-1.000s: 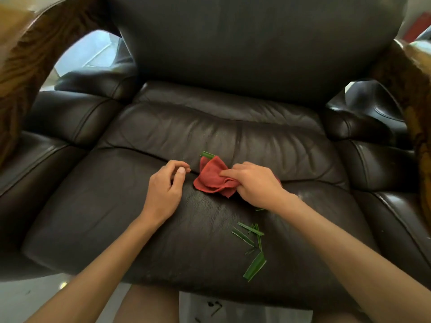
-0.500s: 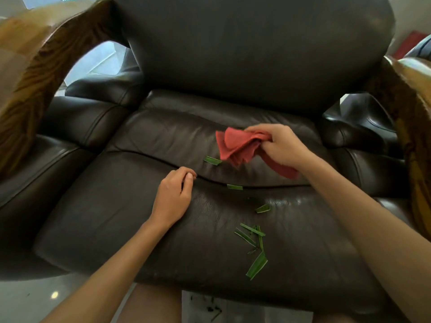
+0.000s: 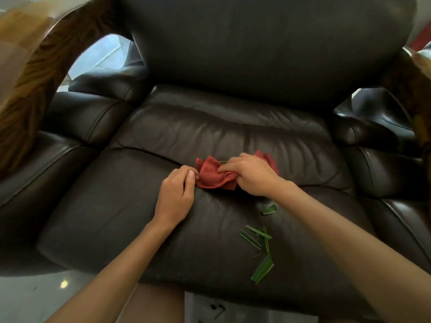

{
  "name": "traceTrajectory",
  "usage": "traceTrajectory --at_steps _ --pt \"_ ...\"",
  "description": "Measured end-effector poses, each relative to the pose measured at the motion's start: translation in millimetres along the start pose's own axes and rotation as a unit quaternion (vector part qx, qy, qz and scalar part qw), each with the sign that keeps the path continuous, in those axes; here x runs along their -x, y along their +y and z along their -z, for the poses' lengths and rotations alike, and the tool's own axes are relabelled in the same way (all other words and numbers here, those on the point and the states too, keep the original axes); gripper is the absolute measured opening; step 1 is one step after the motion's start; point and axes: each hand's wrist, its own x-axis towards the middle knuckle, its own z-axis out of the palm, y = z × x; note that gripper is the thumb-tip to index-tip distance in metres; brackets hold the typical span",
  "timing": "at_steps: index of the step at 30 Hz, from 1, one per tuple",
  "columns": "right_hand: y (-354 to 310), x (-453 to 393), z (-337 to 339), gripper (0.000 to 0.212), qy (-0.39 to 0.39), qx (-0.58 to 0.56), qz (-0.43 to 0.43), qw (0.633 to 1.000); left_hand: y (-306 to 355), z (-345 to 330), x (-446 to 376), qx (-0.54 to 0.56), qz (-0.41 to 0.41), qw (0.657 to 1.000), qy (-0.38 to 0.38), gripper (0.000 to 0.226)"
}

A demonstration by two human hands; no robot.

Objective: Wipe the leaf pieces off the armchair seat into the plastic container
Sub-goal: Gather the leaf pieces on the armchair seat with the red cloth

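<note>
A dark brown leather armchair seat fills the view. My right hand grips a bunched red cloth and presses it on the seat at the crease between the cushions. Beside the cloth, my left hand rests on the seat with its fingers curled, holding nothing. Several green leaf pieces lie on the front right of the seat. A broad piece sits nearest the edge and a small one lies under my right wrist. The plastic container shows below the seat's front edge.
Padded leather armrests flank the seat on both sides. Curved wooden frame parts rise at the far left and right. The tall backrest stands behind. Pale floor shows at the lower left.
My right hand has swept the red cloth down and left from the back cushion to the crease, covering the leaf pieces that lay there. My left hand stayed in place.
</note>
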Motion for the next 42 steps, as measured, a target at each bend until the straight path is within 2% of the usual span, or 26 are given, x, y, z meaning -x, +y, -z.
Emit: traceTrajectory --at_steps 5,8,10,15,17,19,23,26,31,34,37,39,42 --pt "-1.1 37.6 14.4 0.055 -0.051 -0.128 -0.086 0.987 -0.2 0.2 0.6 -0.003 -0.004 1.000 0.007 0.034" --pt "9.5 51.7 37.2 0.056 -0.073 -0.194 -0.110 0.972 0.4 -1.1 0.4 -0.009 -0.005 1.000 0.008 0.034" --pt "16.4 50.9 52.1 0.056 -0.033 -0.193 -0.111 0.974 0.0 -1.6 0.4 -0.014 -0.003 1.000 0.008 0.030" --pt "23.0 9.7 69.5 0.057 0.159 -0.203 -0.093 0.962 -1.2 -0.4 1.3 -0.022 -0.003 1.000 0.005 0.027" --pt "17.7 -14.0 64.3 0.058 0.183 -0.172 -0.066 0.966 -1.5 -1.0 2.2 -0.017 -0.005 1.000 0.009 0.028" --pt "6.6 -35.1 51.1 0.062 0.152 -0.125 -0.020 0.980 -1.2 -1.1 2.8 -0.011 -0.008 1.000 0.015 0.031" --pt "-16.8 -51.7 12.2 0.059 0.015 -0.009 0.053 0.998 1.1 3.8 3.5 -0.014 0.009 0.997 0.074 0.034" --pt "-11.0 -36.6 -1.3 0.053 0.000 0.045 0.065 0.997 4.5 6.2 4.2 -0.022 0.009 0.996 0.085 0.037" --pt "2.0 2.4 9.6 0.051 -0.036 0.085 0.034 0.995 7.3 6.9 4.9 -0.028 0.005 0.997 0.073 0.044" --pt "5.9 28.5 15.5 0.051 -0.059 0.043 -0.028 0.997 8.3 7.3 5.4 -0.036 0.005 0.997 0.069 0.040" --pt "14.4 57.1 34.7 0.055 -0.075 -0.148 -0.131 0.977 6.9 6.0 5.6 -0.045 0.005 0.997 0.069 0.035" --pt "19.0 68.6 47.9 0.056 -0.036 -0.211 -0.160 0.964 4.0 4.7 5.3 -0.050 0.002 0.996 0.073 0.034" --pt "26.0 66.6 64.0 0.048 0.055 -0.172 -0.147 0.973 1.7 3.7 4.5 -0.064 0.000 0.996 0.067 0.032"
